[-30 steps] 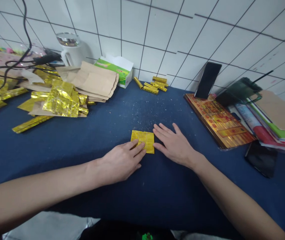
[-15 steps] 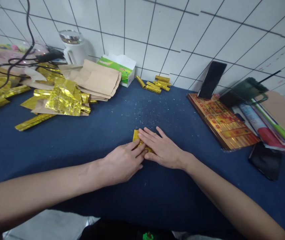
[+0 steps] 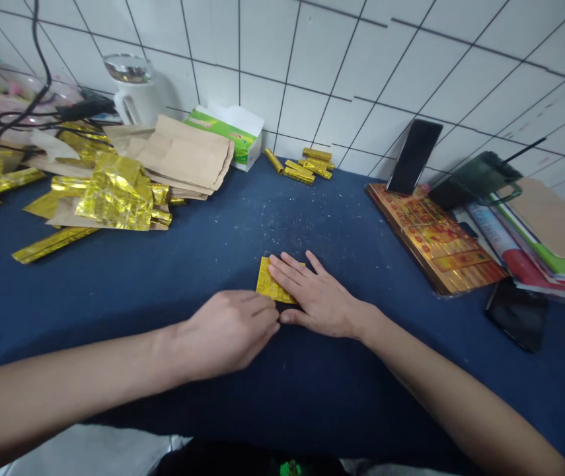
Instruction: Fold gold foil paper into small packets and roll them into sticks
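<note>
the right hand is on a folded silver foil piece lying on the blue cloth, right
Not quite: the head view shows that the folded foil piece is gold, not silver. The rest is right: the right hand is on it, and it lies on the blue cloth.

Bright, even light fills the scene, and the glossy white wall tiles [image 3: 312, 73] look pale and flat. A pile of crumpled gold foil [image 3: 113, 201] throws sharp glare. Only faint, soft shadows fall on the dark blue table [image 3: 341, 390] beneath the left hand [image 3: 223, 334]. Wide-angle distortion bends the tile lines toward the edges, and the colourful stack of books [image 3: 550, 264] at far right looks slightly blurred.
</note>
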A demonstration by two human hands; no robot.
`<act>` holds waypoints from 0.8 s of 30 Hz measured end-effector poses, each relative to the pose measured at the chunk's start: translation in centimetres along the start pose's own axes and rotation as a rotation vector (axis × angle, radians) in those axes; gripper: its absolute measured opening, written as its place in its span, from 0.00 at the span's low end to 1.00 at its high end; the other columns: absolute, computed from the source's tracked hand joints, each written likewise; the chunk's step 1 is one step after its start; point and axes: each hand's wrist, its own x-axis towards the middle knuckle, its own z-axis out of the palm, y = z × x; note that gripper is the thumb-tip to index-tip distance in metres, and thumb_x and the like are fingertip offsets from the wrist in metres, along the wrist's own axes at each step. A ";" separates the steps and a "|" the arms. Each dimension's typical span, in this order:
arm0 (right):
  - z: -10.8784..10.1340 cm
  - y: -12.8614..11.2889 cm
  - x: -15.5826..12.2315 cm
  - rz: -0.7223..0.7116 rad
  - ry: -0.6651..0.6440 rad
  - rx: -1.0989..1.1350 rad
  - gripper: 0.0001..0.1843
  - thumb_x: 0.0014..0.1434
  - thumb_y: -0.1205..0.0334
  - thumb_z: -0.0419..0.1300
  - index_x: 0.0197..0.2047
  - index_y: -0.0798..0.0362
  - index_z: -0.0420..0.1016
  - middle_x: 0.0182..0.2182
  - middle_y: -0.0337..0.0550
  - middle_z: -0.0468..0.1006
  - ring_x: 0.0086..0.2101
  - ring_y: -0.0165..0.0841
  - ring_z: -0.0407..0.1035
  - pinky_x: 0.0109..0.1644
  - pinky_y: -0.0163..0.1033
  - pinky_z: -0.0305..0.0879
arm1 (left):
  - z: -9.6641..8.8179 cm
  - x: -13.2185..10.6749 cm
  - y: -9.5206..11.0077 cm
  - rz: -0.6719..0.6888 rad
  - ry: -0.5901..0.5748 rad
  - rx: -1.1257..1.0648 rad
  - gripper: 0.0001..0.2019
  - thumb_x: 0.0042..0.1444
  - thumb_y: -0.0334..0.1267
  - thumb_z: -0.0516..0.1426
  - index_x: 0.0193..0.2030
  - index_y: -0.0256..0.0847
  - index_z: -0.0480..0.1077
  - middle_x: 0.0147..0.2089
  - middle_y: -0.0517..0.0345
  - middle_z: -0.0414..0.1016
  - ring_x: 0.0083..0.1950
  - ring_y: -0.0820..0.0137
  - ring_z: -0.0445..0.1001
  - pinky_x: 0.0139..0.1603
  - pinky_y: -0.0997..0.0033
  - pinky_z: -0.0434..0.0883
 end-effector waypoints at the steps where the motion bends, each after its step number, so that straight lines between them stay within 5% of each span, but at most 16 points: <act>1: 0.0 0.0 0.0 -0.002 0.003 0.005 0.42 0.57 0.35 0.37 0.66 0.53 0.32 0.65 0.45 0.37 0.63 0.42 0.32 0.61 0.61 0.29 | -0.3 0.2 -0.4 -0.031 0.017 -0.015 0.12 0.60 0.32 0.45 0.41 0.34 0.69 0.40 0.51 0.74 0.44 0.67 0.72 0.47 0.67 0.70; 7: 0.3 0.0 0.2 -0.008 0.008 0.027 0.48 0.53 0.32 0.40 0.66 0.55 0.32 0.65 0.48 0.39 0.63 0.43 0.31 0.61 0.62 0.28 | 0.3 1.0 -1.1 -0.009 -0.138 0.001 0.14 0.55 0.34 0.51 0.48 0.32 0.65 0.49 0.44 0.67 0.55 0.58 0.63 0.56 0.56 0.63; 12: -0.3 0.1 -0.2 -0.005 0.067 0.087 0.50 0.50 0.34 0.50 0.65 0.56 0.37 0.64 0.52 0.43 0.62 0.43 0.37 0.61 0.61 0.31 | 0.6 1.1 -0.8 0.001 -0.204 0.014 0.14 0.56 0.35 0.50 0.48 0.32 0.65 0.45 0.46 0.68 0.52 0.59 0.65 0.54 0.57 0.64; 15: -1.1 0.2 -1.4 0.035 0.254 0.099 0.34 0.56 0.48 0.54 0.61 0.54 0.52 0.60 0.52 0.56 0.59 0.40 0.50 0.61 0.56 0.38 | 0.2 1.2 -0.9 -0.019 -0.229 0.010 0.15 0.57 0.36 0.50 0.49 0.33 0.65 0.43 0.46 0.68 0.47 0.60 0.66 0.49 0.60 0.67; 18: -1.5 -0.1 -2.6 0.007 0.349 0.051 0.14 0.57 0.59 0.56 0.45 0.55 0.70 0.47 0.51 0.70 0.49 0.39 0.62 0.57 0.52 0.52 | -0.2 1.3 -1.1 -0.020 -0.236 0.001 0.15 0.57 0.36 0.50 0.50 0.33 0.65 0.44 0.47 0.67 0.47 0.61 0.65 0.49 0.61 0.67; 24: -0.7 -0.9 -2.7 -0.035 0.292 -0.007 0.08 0.57 0.68 0.54 0.38 0.57 0.72 0.38 0.50 0.71 0.42 0.38 0.64 0.48 0.47 0.63 | -0.4 1.5 -1.5 -0.053 -0.239 -0.066 0.13 0.57 0.35 0.50 0.48 0.37 0.66 0.44 0.49 0.65 0.46 0.63 0.65 0.47 0.62 0.67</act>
